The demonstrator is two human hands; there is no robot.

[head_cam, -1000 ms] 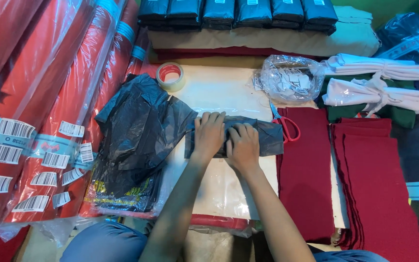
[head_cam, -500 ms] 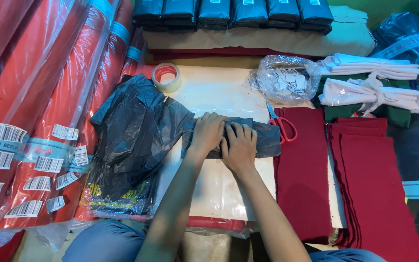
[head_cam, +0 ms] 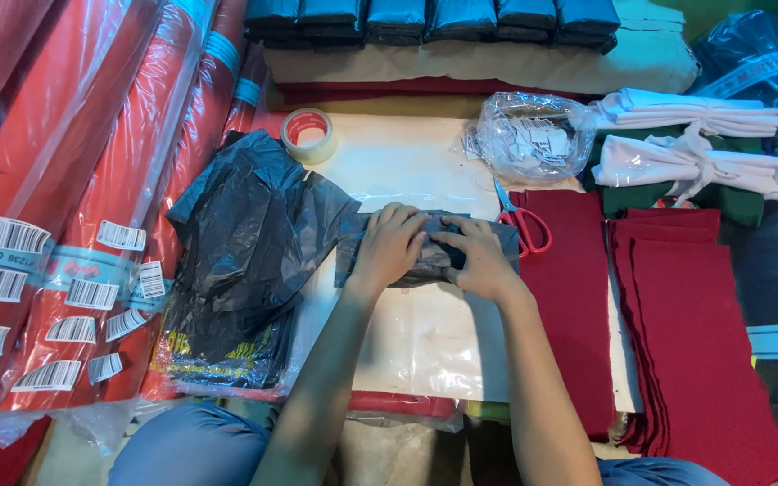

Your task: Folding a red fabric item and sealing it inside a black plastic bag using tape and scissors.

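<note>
- I look straight down at a pale work surface covered in clear plastic sheet [head_cam: 425, 342], crowded on every side with fabric and packaging.
- My left hand [head_cam: 391, 245] and right hand [head_cam: 477, 256] lie side by side at the centre of the surface, both pressed down on a small dark grey plastic-wrapped bundle [head_cam: 425, 252], fingers curled over its top edge, pinching the wrap.
- My hands cover most of the bundle, so I cannot tell what is inside it.
- Just left of it lies a heap of crumpled black plastic bags [head_cam: 245, 243], touching the bundle's left end.
- A pair of red-handled scissors [head_cam: 524, 220] rests just right of my right hand, partly on a stack of dark red felt pieces [head_cam: 569, 288]; a second dark red stack [head_cam: 695, 342] lies further right.
- Behind the bundle sit a roll of clear tape with a red core [head_cam: 308, 135] and a clear bag of small white tags [head_cam: 533, 135].
- At the far right, tied bundles of white cloth [head_cam: 686, 153] rest on folded green cloth [head_cam: 677, 198].
- Along the left edge lean long red fabric rolls in clear wrap [head_cam: 74, 180], bearing white rectangular barcode stickers [head_cam: 11, 236] and pale blue bands; they are cut off by the frame.
- At the top, a row of dark teal wrapped packs [head_cam: 425, 18] is also cut off.
</note>
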